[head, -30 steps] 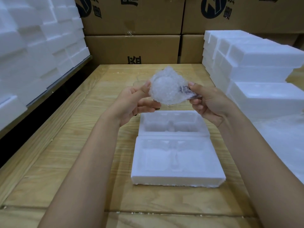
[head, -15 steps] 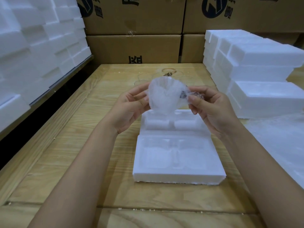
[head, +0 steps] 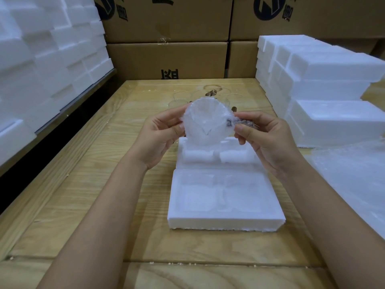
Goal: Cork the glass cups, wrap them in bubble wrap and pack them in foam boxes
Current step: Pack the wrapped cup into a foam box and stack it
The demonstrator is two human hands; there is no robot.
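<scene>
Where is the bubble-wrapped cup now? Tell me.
Head view, centre: the bubble-wrapped cup is held between the left hand and right hand, above the far end of the open foam box.

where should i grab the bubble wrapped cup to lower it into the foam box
Probably the round body of the wrapped cup, fingers coming in from its side as the left hand does; the twisted tail pinched by the right hand is only loose wrap.

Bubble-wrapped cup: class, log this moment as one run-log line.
step: wrapping | left hand: holds bubble-wrapped cup | right hand: pinches its twisted end | foam box: lies open
</scene>
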